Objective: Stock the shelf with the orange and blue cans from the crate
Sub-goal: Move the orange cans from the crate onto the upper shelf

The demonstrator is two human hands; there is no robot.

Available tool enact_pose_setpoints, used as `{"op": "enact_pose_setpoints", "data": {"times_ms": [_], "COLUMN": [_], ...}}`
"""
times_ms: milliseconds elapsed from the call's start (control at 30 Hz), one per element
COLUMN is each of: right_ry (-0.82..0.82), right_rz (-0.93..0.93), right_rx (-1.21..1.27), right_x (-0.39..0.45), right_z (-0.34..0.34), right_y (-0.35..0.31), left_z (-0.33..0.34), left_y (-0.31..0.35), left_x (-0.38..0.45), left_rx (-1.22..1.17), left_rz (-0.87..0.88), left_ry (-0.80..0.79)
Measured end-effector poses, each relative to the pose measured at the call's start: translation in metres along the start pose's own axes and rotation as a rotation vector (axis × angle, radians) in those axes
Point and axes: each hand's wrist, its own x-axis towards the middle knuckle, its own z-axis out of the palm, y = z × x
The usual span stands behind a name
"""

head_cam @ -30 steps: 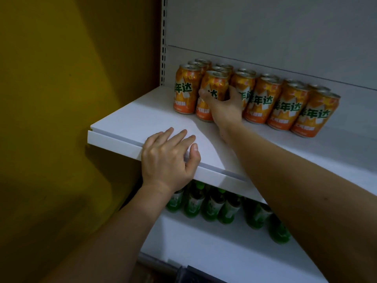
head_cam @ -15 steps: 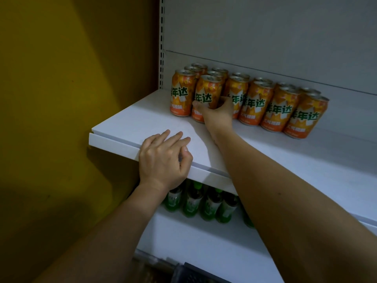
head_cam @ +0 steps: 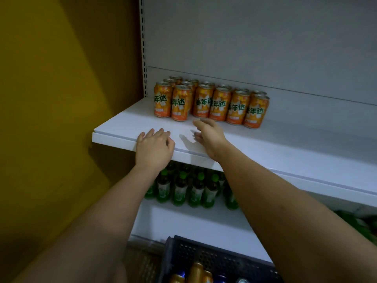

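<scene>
Several orange cans [head_cam: 210, 103] stand in rows at the back left of the white shelf [head_cam: 126, 127]. My right hand [head_cam: 208, 133] hovers just in front of the front row, fingers apart, holding nothing. My left hand [head_cam: 154, 149] rests flat on the shelf's front edge, fingers slightly curled. At the bottom of the view a dark crate [head_cam: 206, 256] holds more orange cans [head_cam: 196, 271] and blue cans [head_cam: 220, 279].
Green bottles [head_cam: 183, 188] fill the lower shelf under my hands. A yellow wall [head_cam: 61, 99] stands to the left of the shelving upright. The right part of the white shelf is bare.
My right hand let go of the front orange can and drew back toward the shelf edge. The view pulled back and down, bringing the crate into sight.
</scene>
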Motion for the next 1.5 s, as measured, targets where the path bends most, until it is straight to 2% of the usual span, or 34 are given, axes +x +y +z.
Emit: {"op": "enact_pose_setpoints", "data": {"times_ms": [100, 200, 300, 467, 633, 767, 1000, 1333, 1500], "right_ry": [-0.027, -0.061, -0.087, -0.059, -0.135, -0.13, -0.204, -0.267, -0.297], "right_rz": [0.023, 0.042, 0.052, -0.034, -0.159, -0.162, -0.062, 0.245, 0.417], "right_rx": [0.038, 0.035, 0.014, -0.323, -0.715, -0.753, -0.792, -0.699, -0.64], "right_x": [-0.035, -0.066, -0.094, -0.129, -0.158, -0.185, -0.21, -0.219, -0.232], "right_z": [-0.015, -0.029, -0.043, -0.059, -0.072, -0.075, -0.072, -0.065, -0.057], "right_y": [0.0, -0.001, 0.0, 0.01, 0.03, 0.06, 0.141, 0.274, 0.338], "left_z": [-0.023, -0.047, -0.059, -0.062, -0.066, -0.063, -0.004, 0.113, 0.155], "left_y": [0.016, 0.03, 0.046, 0.065, 0.082, 0.094, 0.094, 0.063, 0.051], "left_x": [-0.009, -0.021, -0.038, -0.071, -0.107, -0.141, -0.21, -0.305, -0.348], "left_rx": [-0.057, -0.255, -0.457, -0.681, -0.759, -0.812, -0.873, -0.813, -0.726], "left_rz": [-0.066, -0.161, -0.214, -0.315, -0.394, -0.413, -0.54, -0.846, -0.905], "left_ry": [-0.092, -0.193, -0.178, -0.266, -0.325, -0.333, -0.42, -0.631, -0.762]}}
